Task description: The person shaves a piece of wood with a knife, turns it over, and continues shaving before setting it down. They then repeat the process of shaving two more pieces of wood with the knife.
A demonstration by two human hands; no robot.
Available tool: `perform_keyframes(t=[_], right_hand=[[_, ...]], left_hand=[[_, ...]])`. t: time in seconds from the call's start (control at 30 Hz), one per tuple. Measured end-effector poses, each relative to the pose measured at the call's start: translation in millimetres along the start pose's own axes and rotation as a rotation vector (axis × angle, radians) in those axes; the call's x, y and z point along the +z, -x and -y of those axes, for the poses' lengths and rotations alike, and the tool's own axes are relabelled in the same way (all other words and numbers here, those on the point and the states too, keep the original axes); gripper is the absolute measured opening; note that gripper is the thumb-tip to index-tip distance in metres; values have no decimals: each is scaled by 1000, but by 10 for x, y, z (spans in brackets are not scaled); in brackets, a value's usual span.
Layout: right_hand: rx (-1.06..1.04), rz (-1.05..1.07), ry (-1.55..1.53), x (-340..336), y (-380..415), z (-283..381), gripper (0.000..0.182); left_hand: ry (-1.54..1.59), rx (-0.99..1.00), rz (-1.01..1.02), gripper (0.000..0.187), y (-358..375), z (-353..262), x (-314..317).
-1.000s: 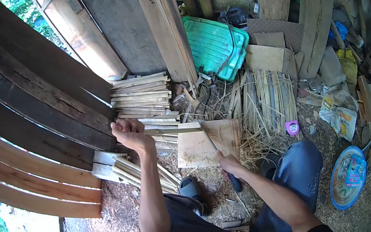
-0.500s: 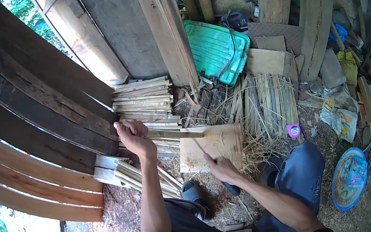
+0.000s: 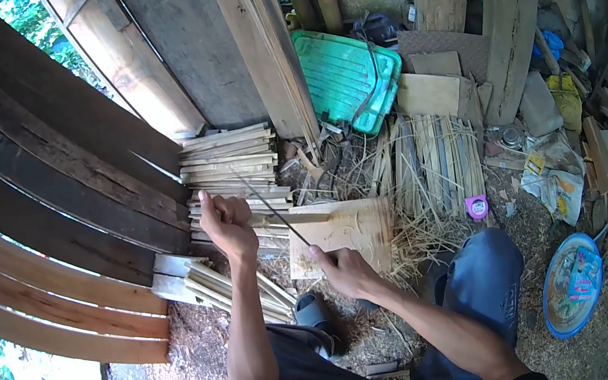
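Note:
My left hand (image 3: 227, 224) is closed around one end of a bamboo strip (image 3: 309, 216). The strip points right, its free end over a pale wooden board (image 3: 342, 244) on the ground. In my right hand (image 3: 344, 271), fingers wrapped round its handle, is a long thin knife (image 3: 275, 211). The blade slants up and left, crossing in front of the strip close to my left hand. Its tip is blurred, and my fist hides most of the handle. Light shavings lie on the board.
Stacked bamboo strips (image 3: 229, 154) lie beyond my left hand, and another bundle (image 3: 442, 165) at the right. A pink tape measure (image 3: 477, 207) is beside it. Further back leans a green plastic lid or tray (image 3: 349, 76). A blue-rimmed basin (image 3: 573, 285) stands right of my knee.
My right hand has moved up and left with the knife. The blade has swung from the strip's free end toward my left hand. My left hand still holds the strip.

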State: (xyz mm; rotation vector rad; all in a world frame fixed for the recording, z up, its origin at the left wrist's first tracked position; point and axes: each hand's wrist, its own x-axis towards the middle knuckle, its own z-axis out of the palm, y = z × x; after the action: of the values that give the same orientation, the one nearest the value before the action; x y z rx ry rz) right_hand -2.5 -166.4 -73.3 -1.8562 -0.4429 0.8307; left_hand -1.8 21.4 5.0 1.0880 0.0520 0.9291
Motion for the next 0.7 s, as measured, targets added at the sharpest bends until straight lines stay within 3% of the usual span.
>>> perform_keyframes(t=[0.03,0.1,0.17,0.23,0.27,0.37,0.43,0.5,0.53,0.7], right_hand=[[-155,-70,67,44,-16,-78,65],[181,28,-75,37,-117,-227,72],[190,43,-8,-33,-253,-367,72],[108,-13,167,-5,-132,-124,73],[112,-17,169,9,-114,-103,73],[-132,-107,142,100,-64,-130,74],[-62,-46,84,113,-160,-296,77],[315,13,-63,38,-280,-334,69],[221,-29,119,32,-284,-278,66],[138,36,-33,94,-68,-122,71]], left_hand=[[-1,-6,-9,52,21,7,18],[-23,25,-72,52,26,-19,63],[-14,47,-85,51,-15,-31,-12],[-17,70,-189,51,-49,-24,-55],[-22,59,-194,50,-64,-12,-89],[-35,49,-193,49,-44,-24,-19],[-24,66,-183,48,-17,-23,-19],[-53,92,-237,48,-35,-32,-44],[-54,102,-236,48,-71,-42,-65],[-59,69,-283,47,-101,2,-70]])
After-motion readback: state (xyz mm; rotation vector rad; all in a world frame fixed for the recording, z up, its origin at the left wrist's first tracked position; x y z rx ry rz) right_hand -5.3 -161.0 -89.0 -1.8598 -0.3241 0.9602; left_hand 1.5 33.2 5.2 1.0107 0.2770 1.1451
